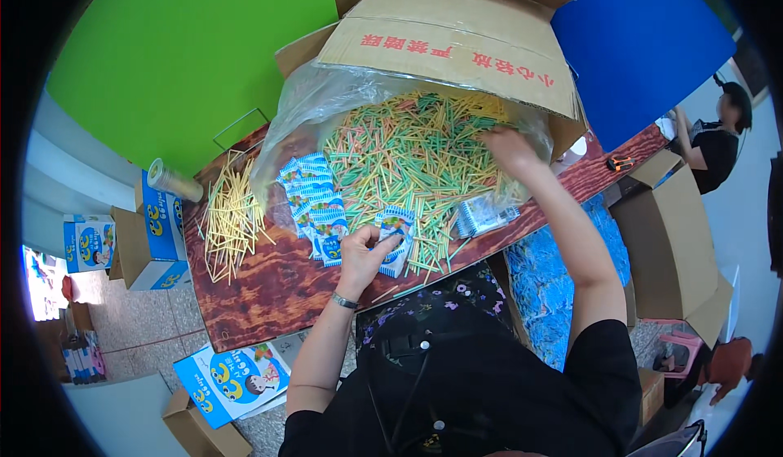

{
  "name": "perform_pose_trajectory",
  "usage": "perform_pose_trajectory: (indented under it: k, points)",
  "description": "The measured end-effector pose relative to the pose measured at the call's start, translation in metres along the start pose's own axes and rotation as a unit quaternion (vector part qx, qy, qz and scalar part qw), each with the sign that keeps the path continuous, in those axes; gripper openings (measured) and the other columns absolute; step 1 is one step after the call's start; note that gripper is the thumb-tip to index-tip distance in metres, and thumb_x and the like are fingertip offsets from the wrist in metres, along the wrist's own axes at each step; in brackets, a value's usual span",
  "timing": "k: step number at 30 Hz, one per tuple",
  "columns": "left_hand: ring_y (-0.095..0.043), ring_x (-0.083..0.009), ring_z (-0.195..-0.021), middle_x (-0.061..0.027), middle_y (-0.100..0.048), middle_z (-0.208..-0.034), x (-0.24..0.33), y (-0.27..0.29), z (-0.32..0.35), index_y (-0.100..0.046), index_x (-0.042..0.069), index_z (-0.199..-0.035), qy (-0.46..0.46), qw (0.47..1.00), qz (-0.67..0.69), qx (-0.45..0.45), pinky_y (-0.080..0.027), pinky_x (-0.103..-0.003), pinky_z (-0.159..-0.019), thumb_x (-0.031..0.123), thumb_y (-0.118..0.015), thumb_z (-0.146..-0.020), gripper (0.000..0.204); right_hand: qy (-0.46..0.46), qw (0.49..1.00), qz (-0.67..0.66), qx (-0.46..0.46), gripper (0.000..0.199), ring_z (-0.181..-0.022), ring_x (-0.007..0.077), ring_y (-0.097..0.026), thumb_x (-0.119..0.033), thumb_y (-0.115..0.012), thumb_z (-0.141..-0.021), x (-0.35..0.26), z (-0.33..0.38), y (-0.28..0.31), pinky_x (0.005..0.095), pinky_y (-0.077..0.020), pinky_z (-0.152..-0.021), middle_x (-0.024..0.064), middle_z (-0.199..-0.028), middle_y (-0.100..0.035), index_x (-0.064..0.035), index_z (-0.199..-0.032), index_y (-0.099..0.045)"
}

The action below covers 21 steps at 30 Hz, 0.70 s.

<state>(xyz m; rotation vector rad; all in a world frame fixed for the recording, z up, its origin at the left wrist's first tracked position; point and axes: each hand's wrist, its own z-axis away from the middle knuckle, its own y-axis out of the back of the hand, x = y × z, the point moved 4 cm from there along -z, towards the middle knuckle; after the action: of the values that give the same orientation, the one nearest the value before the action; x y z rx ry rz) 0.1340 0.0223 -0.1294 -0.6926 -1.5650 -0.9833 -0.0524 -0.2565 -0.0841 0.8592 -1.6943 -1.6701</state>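
Observation:
My left hand (363, 257) pinches a small blue-and-white packet (394, 249) between thumb and fingers, at the near edge of a heap of thin coloured sticks (408, 163). The sticks are green, yellow and pink and spill out of a clear plastic bag. My right hand (512, 151) reaches over the heap's right side, its fingers drawn together against the sticks; whatever they grip is too small to make out. Left of the heap, more blue-and-white packets (314, 204) lie in overlapping rows. Another stack of packets (487, 215) rests below my right forearm.
A big cardboard box (449, 29) lies open behind the heap on the red-brown table (261, 310). Loose yellow sticks (231, 220) and a clear jar (173, 181) are at left. A box of blue packets (563, 269) stands by my right arm. Another person (718, 143) is at far right.

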Motion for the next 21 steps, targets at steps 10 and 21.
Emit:
perform_pose_trajectory:
  k: [10, 21]
  points:
    - [-0.043, -0.0043, -0.058, 0.0017, -0.053, -0.063, -0.006, 0.003, -0.001, -0.06, 0.0, -0.073, 0.015, 1.0, -0.011, -0.017, -0.037, -0.023, -0.051, 0.016, -0.076, -0.081, 0.024, -0.165, 0.981, -0.052, 0.083, 0.04, -0.119, 0.0361, -0.051, -0.037, -0.044, -0.096, 0.073, -0.01, -0.059, 0.045, -0.0354, -0.104, 0.0199, -0.117, -0.06, -0.0054, -0.115, -0.06]
    - [-0.04, -0.0043, -0.057, 0.0024, -0.048, -0.062, -0.013, 0.008, -0.001, -0.059, 0.001, -0.071, -0.002, 1.0, -0.014, -0.002, -0.033, -0.024, -0.049, 0.017, -0.075, -0.082, 0.025, -0.117, 0.983, 0.126, 0.067, 0.038, -0.113, 0.0342, -0.055, -0.036, -0.041, -0.094, 0.068, -0.008, -0.032, 0.0471, -0.0406, -0.098, 0.0157, -0.118, -0.062, -0.0065, -0.105, -0.063]
